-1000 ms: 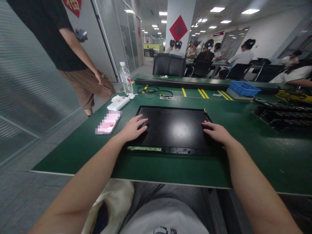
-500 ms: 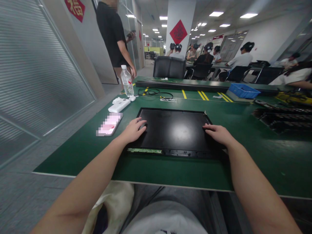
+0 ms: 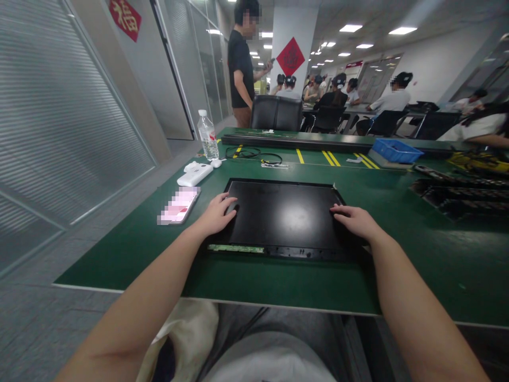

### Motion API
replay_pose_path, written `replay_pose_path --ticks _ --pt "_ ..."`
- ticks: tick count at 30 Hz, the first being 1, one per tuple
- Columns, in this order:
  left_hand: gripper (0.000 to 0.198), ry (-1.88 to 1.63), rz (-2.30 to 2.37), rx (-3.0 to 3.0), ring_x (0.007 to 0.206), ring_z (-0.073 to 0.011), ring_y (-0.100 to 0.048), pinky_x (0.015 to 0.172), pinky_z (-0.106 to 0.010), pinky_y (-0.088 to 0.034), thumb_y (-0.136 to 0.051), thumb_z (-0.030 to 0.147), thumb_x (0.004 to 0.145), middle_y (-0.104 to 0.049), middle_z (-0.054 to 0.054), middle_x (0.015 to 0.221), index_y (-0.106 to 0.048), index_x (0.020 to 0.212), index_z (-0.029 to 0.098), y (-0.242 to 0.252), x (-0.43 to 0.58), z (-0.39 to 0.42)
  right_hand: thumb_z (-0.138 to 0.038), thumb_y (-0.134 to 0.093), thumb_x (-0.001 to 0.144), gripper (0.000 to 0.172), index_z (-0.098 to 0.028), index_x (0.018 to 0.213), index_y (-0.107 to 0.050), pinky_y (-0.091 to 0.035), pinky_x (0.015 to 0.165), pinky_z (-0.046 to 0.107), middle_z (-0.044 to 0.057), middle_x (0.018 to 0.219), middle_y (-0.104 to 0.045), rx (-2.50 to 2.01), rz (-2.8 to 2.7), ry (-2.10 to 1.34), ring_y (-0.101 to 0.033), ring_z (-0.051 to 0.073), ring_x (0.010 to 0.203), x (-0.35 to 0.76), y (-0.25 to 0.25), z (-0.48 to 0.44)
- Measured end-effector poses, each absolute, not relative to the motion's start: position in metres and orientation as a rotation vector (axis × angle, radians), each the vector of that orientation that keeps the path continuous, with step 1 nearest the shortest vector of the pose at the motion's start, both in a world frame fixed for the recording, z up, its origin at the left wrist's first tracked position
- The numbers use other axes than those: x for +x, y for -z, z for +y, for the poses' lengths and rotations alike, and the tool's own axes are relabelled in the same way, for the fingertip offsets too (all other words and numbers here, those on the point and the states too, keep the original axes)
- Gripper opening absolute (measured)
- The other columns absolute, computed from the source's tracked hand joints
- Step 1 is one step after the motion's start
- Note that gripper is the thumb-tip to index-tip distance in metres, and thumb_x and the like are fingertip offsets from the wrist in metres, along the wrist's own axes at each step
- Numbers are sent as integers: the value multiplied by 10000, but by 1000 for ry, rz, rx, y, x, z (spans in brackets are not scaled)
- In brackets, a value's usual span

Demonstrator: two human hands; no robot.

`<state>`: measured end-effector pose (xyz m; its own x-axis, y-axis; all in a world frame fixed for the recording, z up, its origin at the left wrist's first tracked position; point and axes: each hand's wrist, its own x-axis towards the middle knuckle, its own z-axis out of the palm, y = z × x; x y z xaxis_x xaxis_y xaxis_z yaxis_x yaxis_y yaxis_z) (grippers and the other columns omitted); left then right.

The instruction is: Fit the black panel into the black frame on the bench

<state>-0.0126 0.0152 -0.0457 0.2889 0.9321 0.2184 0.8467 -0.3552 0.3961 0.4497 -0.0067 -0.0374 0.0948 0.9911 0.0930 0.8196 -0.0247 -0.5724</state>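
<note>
A black flat screen panel [image 3: 274, 212] lies face up on the green table [image 3: 278, 284] in front of me. Along its near edge runs a green circuit board strip [image 3: 236, 249]. My left hand [image 3: 218, 215] rests on the panel's left edge, fingers apart and stretched over the border. At the opposite edge, my right hand [image 3: 353, 220] touches the frame, its fingers also extended. Neither hand is wrapped around anything. Parts of the side edges are hidden beneath my hands.
Left of the panel are a phone [image 3: 181, 206], a white device [image 3: 194, 174] and a water bottle [image 3: 208, 137]. Behind it lie a black cable [image 3: 254, 154] and a long dark bar [image 3: 298, 142]. A blue bin [image 3: 397, 152] and dark slotted parts [image 3: 457, 193] sit right.
A standing person in black has walked to the right, behind the office chair. My hands and the panel stay practically in place.
</note>
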Motion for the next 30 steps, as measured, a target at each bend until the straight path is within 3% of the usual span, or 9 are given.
replay_pose_path --ticks 6,14,22,30 --pt "489 -620 1786 2305 1453 -358 -466 1225 -516 -342 -499 224 925 -515 -200 1521 -659 1378 132 48 -19 20 -298 -651 816 264 -260 996 -840 -491 1103 405 39 1251 -760 -1870 -1784 -380 -687 288 1217 449 36 -6" --pt "520 -537 2019 2184 1354 -364 -564 1174 -477 -405 -551 281 897 -638 -212 1412 -665 1369 97 39 -39 27 -283 -625 826 286 -218 1021 -823 -530 905 336 65 1021 -792 -1985 -1505 -263 -714 237 968 452 27 -9" --pt "545 -342 2041 2216 1373 -387 -553 1180 -457 -394 -525 423 916 -644 -229 1402 -749 1273 78 38 -41 26 -278 -660 812 358 -147 1122 -782 -534 906 367 141 1107 -770 -2230 -1337 -295 -710 286 1021 469 33 -1" --pt "332 -630 1960 2099 1287 -346 -632 1153 -393 -432 -600 221 787 -709 -181 1340 -821 1016 127 34 -34 25 -280 -649 860 316 -144 1113 -781 -539 912 367 153 1174 -763 -2227 -1462 -351 -713 299 1070 469 39 0"
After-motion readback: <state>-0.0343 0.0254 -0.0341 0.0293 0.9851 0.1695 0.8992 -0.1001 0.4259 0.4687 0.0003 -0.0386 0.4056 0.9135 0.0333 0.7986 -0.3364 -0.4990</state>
